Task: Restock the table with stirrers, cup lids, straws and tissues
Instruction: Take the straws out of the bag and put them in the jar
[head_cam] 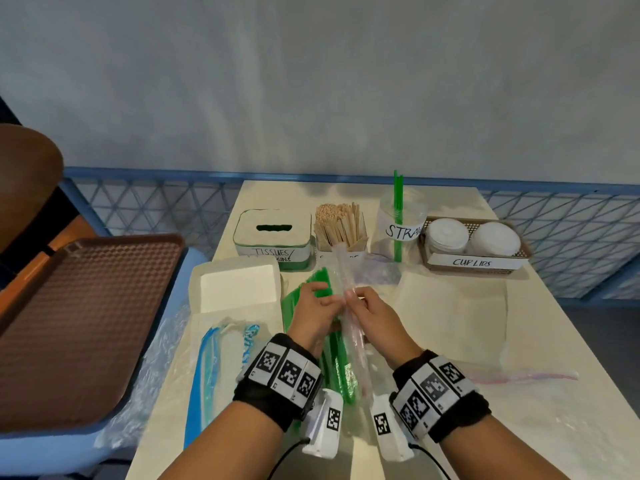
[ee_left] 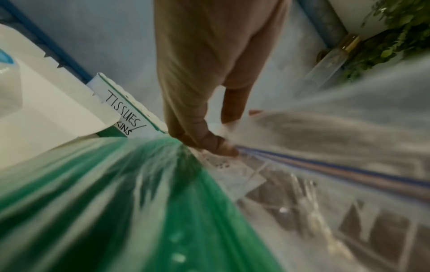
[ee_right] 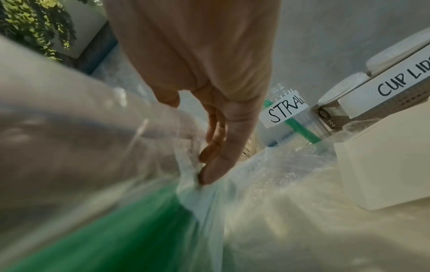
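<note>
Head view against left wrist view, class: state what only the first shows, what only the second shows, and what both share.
Only the head view shows the stirrers, the cup lids basket, the straw cup, the brown tray and the right hand. Only the left wrist view shows green foliage and the bag's blue and pink zip strip. Both show the left hand pinching the clear bag of green straws, and the tissue box.

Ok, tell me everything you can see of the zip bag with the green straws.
The zip bag is clear, thin, crinkly plastic with a blue and pink zip strip at its mouth. It holds a bundle of green straws and lies lengthwise on the table, mouth end lifted. The left hand and right hand each pinch one side of the mouth. Whether the zip is fully parted cannot be told.
</note>
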The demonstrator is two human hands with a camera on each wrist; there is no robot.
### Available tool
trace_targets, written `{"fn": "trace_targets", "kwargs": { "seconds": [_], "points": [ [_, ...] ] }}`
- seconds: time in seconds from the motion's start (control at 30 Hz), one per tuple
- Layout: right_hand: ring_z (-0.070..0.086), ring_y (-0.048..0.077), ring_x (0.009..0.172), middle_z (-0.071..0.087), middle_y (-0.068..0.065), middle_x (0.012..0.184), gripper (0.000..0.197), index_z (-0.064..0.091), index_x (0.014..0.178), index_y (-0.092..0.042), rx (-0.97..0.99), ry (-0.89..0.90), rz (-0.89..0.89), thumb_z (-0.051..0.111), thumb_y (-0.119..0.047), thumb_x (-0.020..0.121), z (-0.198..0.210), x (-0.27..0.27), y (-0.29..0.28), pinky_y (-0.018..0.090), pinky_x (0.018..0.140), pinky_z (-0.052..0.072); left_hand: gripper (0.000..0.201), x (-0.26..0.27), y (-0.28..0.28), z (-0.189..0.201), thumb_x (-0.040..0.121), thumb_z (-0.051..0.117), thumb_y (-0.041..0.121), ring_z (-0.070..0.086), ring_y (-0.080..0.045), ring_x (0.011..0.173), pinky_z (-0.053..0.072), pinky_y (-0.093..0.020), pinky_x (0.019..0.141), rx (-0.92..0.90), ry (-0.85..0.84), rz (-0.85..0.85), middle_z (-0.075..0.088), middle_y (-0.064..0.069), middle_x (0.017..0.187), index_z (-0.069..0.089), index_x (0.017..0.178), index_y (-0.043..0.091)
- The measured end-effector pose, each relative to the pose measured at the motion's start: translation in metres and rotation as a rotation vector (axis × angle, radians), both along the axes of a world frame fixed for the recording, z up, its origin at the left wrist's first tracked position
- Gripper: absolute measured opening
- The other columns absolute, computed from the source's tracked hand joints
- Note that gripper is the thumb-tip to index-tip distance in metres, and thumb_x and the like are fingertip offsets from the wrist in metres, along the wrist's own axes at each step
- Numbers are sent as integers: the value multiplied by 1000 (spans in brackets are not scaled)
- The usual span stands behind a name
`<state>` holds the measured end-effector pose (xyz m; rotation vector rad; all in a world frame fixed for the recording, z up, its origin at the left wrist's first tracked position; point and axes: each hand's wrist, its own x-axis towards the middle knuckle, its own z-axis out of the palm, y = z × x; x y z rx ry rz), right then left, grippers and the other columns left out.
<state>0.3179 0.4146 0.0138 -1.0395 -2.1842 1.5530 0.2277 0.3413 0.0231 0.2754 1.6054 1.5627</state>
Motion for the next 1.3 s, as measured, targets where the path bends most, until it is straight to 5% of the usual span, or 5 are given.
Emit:
{"fn": "trace_targets", "kwargs": {
  "seconds": [0.1,0.4,0.9,1.1,1.3],
  "points": [
    [53,10,72,56,3,90,18,52,100,-10,12,53,-44,52,-27,94,-5,5,9,16,50,44,38,2,6,-2,85,63,3,62,-33,99,49,-53,94,-26,-57,-16,62,-23,110,47,119,1],
    [59,15,70,58,2,88,17,55,90,-11,55,129,-57,58,-27,91,-7,14,23,19,49,49,32,11,17,4,100,39,23,57,-21,70,53,-39,72,82,-258,53,61,-10,77,59,80,7],
    [59,22,70,63,14,74,26,68,80,-7,102,88,42,50,-18,95,3,19,33,34,61,57,21,14,14,-6,75,68,-9,59,-8,53,54,-20,58,131,231,192,61,-4,60,63,90,5],
    [52,6,64,55,-8,68,17,57,77,-16,281,99,-35,64,-29,86,4,15,32,21,60,42,10,14,16,-8,77,69,-2,61,-11,55,55,-25,62,103,291,94,62,-4,61,65,84,4],
    [68,17,67,68,5,69,24,67,81,-11,62,173,-92,49,-15,95,1,19,44,34,60,56,10,3,13,-12,79,64,-8,60,-21,65,57,-26,66,97,226,169,62,-13,70,63,79,2]
  ]
}}
